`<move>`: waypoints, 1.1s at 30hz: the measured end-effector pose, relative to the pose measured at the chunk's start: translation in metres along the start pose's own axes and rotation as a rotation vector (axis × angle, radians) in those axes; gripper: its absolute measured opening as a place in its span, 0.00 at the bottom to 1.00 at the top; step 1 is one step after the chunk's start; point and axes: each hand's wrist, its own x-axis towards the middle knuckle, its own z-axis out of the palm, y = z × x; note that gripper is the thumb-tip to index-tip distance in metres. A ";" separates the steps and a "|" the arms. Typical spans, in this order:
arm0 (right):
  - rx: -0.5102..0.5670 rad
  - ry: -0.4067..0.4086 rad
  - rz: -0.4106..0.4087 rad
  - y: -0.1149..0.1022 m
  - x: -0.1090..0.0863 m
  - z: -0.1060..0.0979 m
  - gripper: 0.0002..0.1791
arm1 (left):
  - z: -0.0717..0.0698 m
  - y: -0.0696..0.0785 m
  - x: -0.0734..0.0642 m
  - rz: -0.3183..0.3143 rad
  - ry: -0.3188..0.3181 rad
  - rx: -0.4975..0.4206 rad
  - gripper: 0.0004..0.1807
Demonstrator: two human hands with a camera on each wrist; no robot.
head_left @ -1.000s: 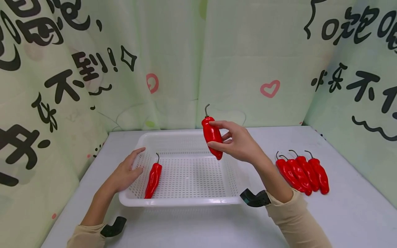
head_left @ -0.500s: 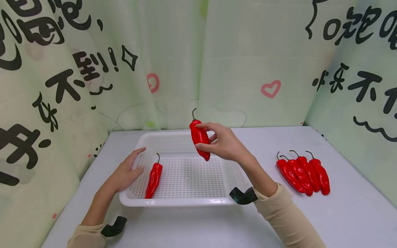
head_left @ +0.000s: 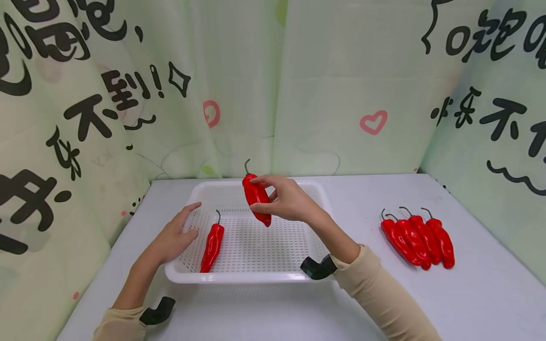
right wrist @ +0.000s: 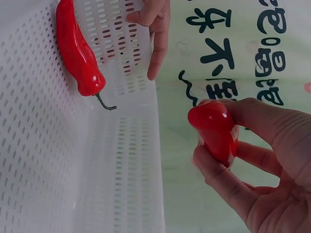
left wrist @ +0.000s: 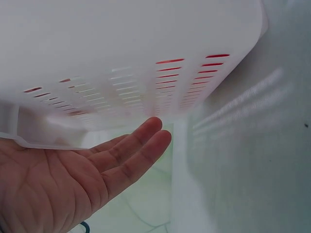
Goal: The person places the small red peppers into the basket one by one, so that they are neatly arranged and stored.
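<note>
My right hand (head_left: 286, 198) pinches a red chili pepper (head_left: 253, 190) between thumb and fingers, above the far part of a white plastic basket (head_left: 256, 278). The pepper is upright with its dark curved stem on top; in the right wrist view its rounded red end (right wrist: 212, 116) faces the camera. A second red pepper (head_left: 212, 248) lies inside the basket along the left side, stem pointing away. My left hand (head_left: 176, 237) rests at the basket's left rim. In the left wrist view its straight fingers (left wrist: 138, 150) lie along the outside of the slotted wall.
Several more red peppers (head_left: 420, 241) lie side by side on the white table (head_left: 350, 308), right of the basket. A pale green curtain (head_left: 324, 85) with black lettering surrounds the table at the back and sides.
My right hand has carried the pepper leftward and slightly down, from the basket's far right part to nearer its middle. The left hand, basket and other peppers have stayed put.
</note>
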 end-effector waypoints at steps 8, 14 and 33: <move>-0.034 -0.059 0.011 -0.002 0.012 0.010 0.31 | 0.000 -0.001 0.000 0.003 0.004 0.005 0.40; -0.059 -0.149 0.045 -0.002 0.021 0.020 0.30 | 0.000 0.000 -0.001 -0.006 0.001 -0.009 0.40; -0.248 -0.339 0.116 0.011 0.041 0.055 0.29 | 0.000 -0.002 -0.001 -0.006 0.011 -0.013 0.40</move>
